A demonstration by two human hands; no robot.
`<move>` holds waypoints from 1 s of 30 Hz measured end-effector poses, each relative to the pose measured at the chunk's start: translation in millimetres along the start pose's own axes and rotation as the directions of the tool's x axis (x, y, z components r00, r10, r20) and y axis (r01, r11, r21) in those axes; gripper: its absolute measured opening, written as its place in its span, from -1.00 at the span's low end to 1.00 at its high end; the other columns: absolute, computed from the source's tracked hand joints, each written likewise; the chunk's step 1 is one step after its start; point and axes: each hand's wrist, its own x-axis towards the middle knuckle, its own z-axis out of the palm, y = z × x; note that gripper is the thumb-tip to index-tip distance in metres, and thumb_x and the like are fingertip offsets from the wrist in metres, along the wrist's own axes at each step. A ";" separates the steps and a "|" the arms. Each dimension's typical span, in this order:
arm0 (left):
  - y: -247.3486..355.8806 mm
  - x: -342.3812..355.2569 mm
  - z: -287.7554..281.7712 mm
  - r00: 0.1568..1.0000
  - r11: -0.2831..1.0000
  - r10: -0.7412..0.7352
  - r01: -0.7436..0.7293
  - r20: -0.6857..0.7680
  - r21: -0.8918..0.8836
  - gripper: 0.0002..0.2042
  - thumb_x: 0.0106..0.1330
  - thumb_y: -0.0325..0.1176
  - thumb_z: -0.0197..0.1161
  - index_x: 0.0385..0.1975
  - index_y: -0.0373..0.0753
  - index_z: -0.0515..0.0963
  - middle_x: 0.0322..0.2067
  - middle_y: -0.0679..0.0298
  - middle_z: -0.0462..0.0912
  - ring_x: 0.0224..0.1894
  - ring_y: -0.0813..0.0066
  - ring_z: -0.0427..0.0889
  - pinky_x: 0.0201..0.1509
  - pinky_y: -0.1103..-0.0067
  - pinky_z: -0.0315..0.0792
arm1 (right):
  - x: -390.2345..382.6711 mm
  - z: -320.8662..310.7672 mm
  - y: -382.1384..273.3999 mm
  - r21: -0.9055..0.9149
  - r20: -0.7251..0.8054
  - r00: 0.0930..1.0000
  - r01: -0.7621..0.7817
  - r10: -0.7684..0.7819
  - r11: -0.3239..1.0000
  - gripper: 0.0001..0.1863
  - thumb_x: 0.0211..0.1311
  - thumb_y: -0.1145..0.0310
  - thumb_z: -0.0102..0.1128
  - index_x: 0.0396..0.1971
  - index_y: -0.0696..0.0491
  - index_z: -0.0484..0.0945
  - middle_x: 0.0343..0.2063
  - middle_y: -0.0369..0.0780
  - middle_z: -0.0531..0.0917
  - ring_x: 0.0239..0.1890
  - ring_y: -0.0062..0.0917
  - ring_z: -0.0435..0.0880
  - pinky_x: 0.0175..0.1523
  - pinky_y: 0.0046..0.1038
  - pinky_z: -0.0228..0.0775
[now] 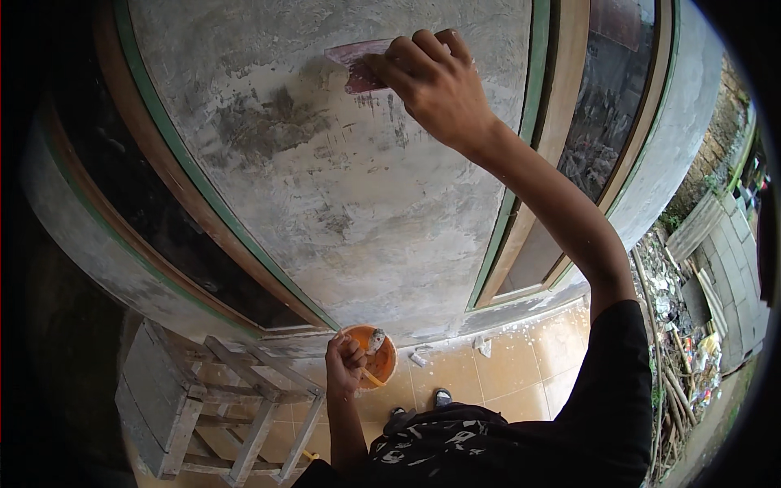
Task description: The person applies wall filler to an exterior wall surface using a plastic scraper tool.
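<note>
My right hand is raised and closed around a flat pinkish putty spreader, its edge against the plastered wall. Grey-white, patchy filler coats the wall, with darker bare patches left of and below the spreader. Lower down, my left hand is closed in front of an orange bucket. A lump smeared with putty shows beside the fist, over the bucket's opening; whether it joins what the fist holds I cannot tell. A yellow strip runs from below the fist across the bucket.
Wood-framed windows with green edging flank the wall, one frame at left, another at right. A wooden trestle stands at lower left. White crumbs dot the tiled floor near my feet. Rubble and sticks lie outside at right.
</note>
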 end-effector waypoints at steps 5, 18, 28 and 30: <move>4.1 -2.3 -9.1 0.999 1.000 0.004 -0.005 -0.053 -0.006 -0.80 0.27 -0.20 0.11 -0.49 -0.12 0.33 -0.72 0.49 0.01 -0.72 0.71 -0.03 -0.66 0.71 -0.05 | -54.3 19.2 -55.4 0.024 0.181 0.981 0.062 -0.065 0.998 -0.69 0.02 0.30 0.14 -0.19 0.05 0.57 -0.35 -0.31 0.45 -0.20 -0.53 0.40 -0.08 -0.42 0.20; 14.2 -3.0 -29.5 1.000 1.000 -0.011 0.010 -0.023 -0.020 -0.80 0.27 -0.20 0.10 -0.50 -0.14 0.33 -0.71 0.49 0.01 -0.73 0.71 -0.05 -0.68 0.71 -0.07 | -102.4 21.6 -95.4 0.339 0.574 0.819 -0.247 0.008 0.908 -0.68 0.02 0.51 0.08 -0.17 -0.04 0.58 -0.32 -0.29 0.51 -0.12 -0.51 0.47 0.02 -0.36 0.20; 29.4 2.2 -32.7 0.998 0.999 0.047 -0.048 -0.035 -0.022 -0.82 0.26 -0.23 0.08 -0.49 -0.16 0.35 -0.71 0.49 0.02 -0.73 0.72 -0.03 -0.68 0.73 -0.06 | 21.9 25.3 -24.7 -0.048 -0.019 1.000 -0.013 0.013 0.999 -0.66 0.04 0.39 0.21 -0.11 -0.04 0.61 -0.40 -0.37 0.47 -0.29 -0.59 0.42 -0.13 -0.51 0.25; 32.1 0.5 -32.2 0.998 0.998 0.046 -0.048 -0.043 -0.032 -0.83 0.28 -0.24 0.07 -0.48 -0.16 0.35 -0.71 0.49 0.02 -0.72 0.72 -0.02 -0.67 0.73 -0.06 | -22.4 37.0 -55.8 0.017 0.096 0.994 0.048 -0.050 0.999 -0.53 0.05 0.35 0.19 0.04 0.02 0.50 -0.35 -0.32 0.43 -0.24 -0.55 0.39 -0.07 -0.44 0.23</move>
